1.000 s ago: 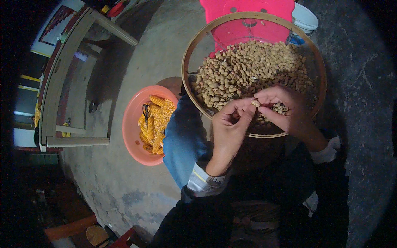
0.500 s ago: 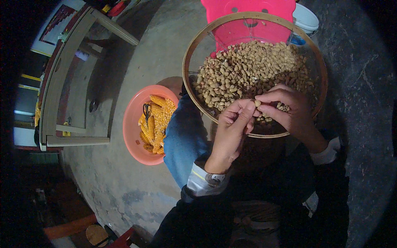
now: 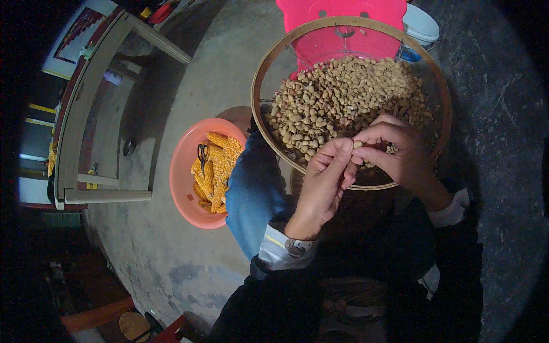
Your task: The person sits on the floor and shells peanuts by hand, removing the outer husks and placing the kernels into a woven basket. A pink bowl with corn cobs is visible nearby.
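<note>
A round sieve [image 3: 264, 68] with a wooden rim and wire mesh holds a heap of unshelled peanuts [image 3: 320, 97]. Over its near side my two hands meet, fingertips almost touching. One small peanut [image 3: 357, 144] sits between them, pinched by the thumb and forefinger of my right hand [image 3: 397, 151]. My left hand [image 3: 329, 177] is closed, thumb pressed on the forefinger at the other end of that peanut. A few more pods show beneath the right palm. The left hand's curled fingers hide whatever may lie inside them.
An orange-pink basin [image 3: 182, 186] with corn cobs [image 3: 214, 171], loose kernels and black-handled scissors [image 3: 202, 153] stands on the floor to the left. Behind the sieve is a pink plastic stool [image 3: 343, 8], beside a white bucket [image 3: 422, 26]. A wooden table frame [image 3: 108, 195] stands far left.
The hands have stayed in nearly the same place; the fingertips have drawn closer around the peanut, which shows less now. The sieve appears shifted very slightly left.
</note>
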Action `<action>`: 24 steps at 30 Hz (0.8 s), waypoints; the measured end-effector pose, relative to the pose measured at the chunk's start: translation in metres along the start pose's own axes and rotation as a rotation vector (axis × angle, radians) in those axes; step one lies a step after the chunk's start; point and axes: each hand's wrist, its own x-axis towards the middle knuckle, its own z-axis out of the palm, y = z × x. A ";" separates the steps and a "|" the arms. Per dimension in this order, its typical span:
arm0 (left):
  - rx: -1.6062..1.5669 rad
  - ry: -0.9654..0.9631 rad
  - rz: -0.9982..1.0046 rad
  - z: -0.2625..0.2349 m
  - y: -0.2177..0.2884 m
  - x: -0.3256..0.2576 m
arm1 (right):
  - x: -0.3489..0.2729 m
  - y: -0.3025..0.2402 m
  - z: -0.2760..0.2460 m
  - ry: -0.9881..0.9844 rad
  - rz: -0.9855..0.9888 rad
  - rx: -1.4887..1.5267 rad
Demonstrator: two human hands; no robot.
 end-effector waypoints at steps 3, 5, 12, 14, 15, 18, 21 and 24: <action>0.025 0.017 0.122 0.009 0.004 -0.002 | -0.001 0.000 -0.001 -0.010 -0.011 -0.017; 0.201 0.010 0.202 0.018 0.006 -0.004 | -0.003 0.005 0.000 0.009 -0.034 -0.034; 0.396 -0.003 0.329 0.009 -0.001 -0.002 | -0.003 0.002 0.003 0.010 -0.047 -0.019; 0.419 0.034 0.337 0.006 -0.002 -0.001 | -0.004 0.004 0.006 0.018 -0.042 0.001; 0.430 0.049 0.342 0.006 -0.002 -0.001 | -0.003 0.004 0.005 0.016 -0.072 -0.022; 0.481 0.100 0.366 0.007 -0.001 -0.001 | -0.003 0.003 0.005 0.009 -0.131 -0.073; 0.556 0.110 0.445 0.006 0.000 0.000 | -0.003 0.004 0.006 -0.003 -0.152 -0.086; 0.609 0.106 0.460 0.005 0.000 0.001 | -0.003 0.006 0.007 -0.002 -0.149 -0.063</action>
